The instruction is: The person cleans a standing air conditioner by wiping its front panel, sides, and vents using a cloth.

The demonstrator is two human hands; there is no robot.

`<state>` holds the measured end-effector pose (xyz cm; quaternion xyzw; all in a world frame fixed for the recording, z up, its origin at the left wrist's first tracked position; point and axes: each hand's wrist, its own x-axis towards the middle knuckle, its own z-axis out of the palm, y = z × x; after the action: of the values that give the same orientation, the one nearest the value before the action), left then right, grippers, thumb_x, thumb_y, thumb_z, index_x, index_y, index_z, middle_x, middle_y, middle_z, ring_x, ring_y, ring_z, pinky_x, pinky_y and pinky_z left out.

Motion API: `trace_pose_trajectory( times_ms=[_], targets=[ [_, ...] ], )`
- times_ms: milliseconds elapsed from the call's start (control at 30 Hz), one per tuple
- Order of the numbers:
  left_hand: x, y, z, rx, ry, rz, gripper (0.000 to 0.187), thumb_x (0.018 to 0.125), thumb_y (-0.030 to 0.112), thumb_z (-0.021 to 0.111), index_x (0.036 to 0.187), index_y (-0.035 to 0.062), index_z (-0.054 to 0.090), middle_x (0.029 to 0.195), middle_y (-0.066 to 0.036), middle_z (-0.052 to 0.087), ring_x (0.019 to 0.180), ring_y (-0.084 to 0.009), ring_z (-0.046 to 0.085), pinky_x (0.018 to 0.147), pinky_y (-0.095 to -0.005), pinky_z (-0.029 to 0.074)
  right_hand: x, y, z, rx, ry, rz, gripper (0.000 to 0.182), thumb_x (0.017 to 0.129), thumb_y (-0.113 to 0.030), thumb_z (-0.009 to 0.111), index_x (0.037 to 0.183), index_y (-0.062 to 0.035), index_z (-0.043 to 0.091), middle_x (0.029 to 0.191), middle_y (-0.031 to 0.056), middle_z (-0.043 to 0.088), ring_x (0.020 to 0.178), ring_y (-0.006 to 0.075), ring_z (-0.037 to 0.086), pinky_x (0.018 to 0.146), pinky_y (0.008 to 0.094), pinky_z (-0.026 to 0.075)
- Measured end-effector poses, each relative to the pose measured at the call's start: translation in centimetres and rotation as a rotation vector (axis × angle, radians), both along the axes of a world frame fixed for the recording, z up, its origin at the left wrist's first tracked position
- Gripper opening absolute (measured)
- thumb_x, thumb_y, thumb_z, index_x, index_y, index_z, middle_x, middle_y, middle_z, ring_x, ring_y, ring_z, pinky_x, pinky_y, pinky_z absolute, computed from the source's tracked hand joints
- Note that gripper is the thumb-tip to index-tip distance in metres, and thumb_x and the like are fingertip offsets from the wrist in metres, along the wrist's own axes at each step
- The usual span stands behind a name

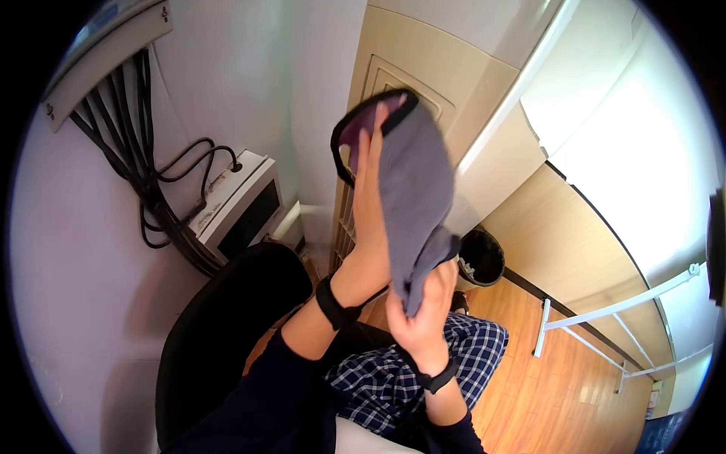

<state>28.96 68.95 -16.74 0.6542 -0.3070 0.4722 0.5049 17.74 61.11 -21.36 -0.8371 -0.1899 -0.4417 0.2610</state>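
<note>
A grey cloth item [417,175] with black edging and a purple inside is held up in front of me, its opening toward the upper left. My left hand [368,208] lies along its left side, fingers stretched upward, with the fingertips at the black-edged opening against the purple lining. Lower down, my right hand [425,312] is closed on the narrow, bunched bottom end of the cloth, thumb on the near side. Each wrist wears a black band.
A black chair back [234,333] stands at the left below black cables [144,166] and a white wall box [240,198]. Behind the cloth is a beige cabinet [484,76]. A lined bin [482,257] and a white metal frame [605,310] are at the right.
</note>
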Motion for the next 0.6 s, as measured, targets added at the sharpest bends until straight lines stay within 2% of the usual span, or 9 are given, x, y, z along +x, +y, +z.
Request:
trace_pose_trajectory(
  times_ms=[100,167,267,333,400,433,600],
  targets=[
    [-0.3,-0.1,-1.3,-0.033,-0.035,0.063,0.055,0.081,0.021,0.059,0.129,-0.0001,0.043,0.144,-0.019,0.029,0.131,-0.0385,0.028,0.108,-0.0520,0.019,-0.8,0.2,-2.2,0.007,0.036,-0.002,0.055,0.060,-0.002,0.067,0.112,-0.0063,0.046,0.112,0.0166,0.050,0.106,0.0472,0.047,0.088,0.0507,0.041],
    [-1.2,0.7,-0.7,-0.018,0.011,0.029,0.054,0.082,0.020,0.058,0.129,0.0004,0.043,0.143,-0.021,0.029,0.130,-0.0386,0.030,0.108,-0.0523,0.018,-1.0,0.4,-1.8,0.025,0.044,-0.008,0.056,0.060,-0.001,0.067,0.112,-0.0063,0.046,0.112,0.0166,0.051,0.105,0.0470,0.047,0.087,0.0505,0.041],
    [-0.5,0.6,1.1,-0.119,-0.009,-0.075,0.051,0.082,0.015,0.056,0.128,-0.0008,0.042,0.144,-0.019,0.030,0.129,-0.0401,0.030,0.107,-0.0529,0.019,-1.0,0.4,-0.2,0.025,0.019,-0.019,0.054,0.062,-0.001,0.067,0.112,-0.0058,0.046,0.110,0.0170,0.052,0.104,0.0459,0.048,0.085,0.0497,0.041],
    [0.4,1.0,1.9,-0.114,-0.110,-0.043,0.051,0.076,0.009,0.057,0.124,-0.0024,0.044,0.137,-0.015,0.038,0.124,-0.0386,0.036,0.104,-0.0529,0.025,-1.0,0.4,0.4,0.032,0.006,-0.017,0.054,0.063,0.000,0.067,0.112,-0.0053,0.046,0.110,0.0171,0.052,0.103,0.0454,0.049,0.086,0.0494,0.041],
    [0.4,1.2,2.9,-0.084,-0.231,0.082,0.053,0.072,0.006,0.057,0.122,-0.0023,0.045,0.131,-0.013,0.044,0.122,-0.0370,0.039,0.102,-0.0519,0.028,-0.8,0.4,0.6,0.047,-0.003,-0.017,0.054,0.064,0.001,0.066,0.114,-0.0047,0.045,0.110,0.0179,0.053,0.101,0.0447,0.050,0.086,0.0489,0.041],
    [1.1,0.9,2.9,-0.106,-0.305,0.112,0.057,0.066,0.003,0.055,0.122,-0.0014,0.046,0.125,-0.013,0.047,0.118,-0.0350,0.043,0.100,-0.0501,0.032,-0.8,0.5,0.6,0.055,0.004,-0.025,0.055,0.064,0.001,0.065,0.115,-0.0047,0.045,0.110,0.0181,0.053,0.101,0.0446,0.050,0.086,0.0488,0.041],
    [0.6,2.2,3.7,0.001,-0.276,0.175,0.051,0.070,0.012,0.057,0.118,-0.0015,0.048,0.125,-0.012,0.047,0.118,-0.0323,0.043,0.099,-0.0472,0.031,-0.4,0.7,0.2,0.068,-0.013,-0.024,0.057,0.064,0.002,0.065,0.117,-0.0050,0.045,0.110,0.0189,0.053,0.101,0.0438,0.050,0.087,0.0481,0.041]
  ],
)
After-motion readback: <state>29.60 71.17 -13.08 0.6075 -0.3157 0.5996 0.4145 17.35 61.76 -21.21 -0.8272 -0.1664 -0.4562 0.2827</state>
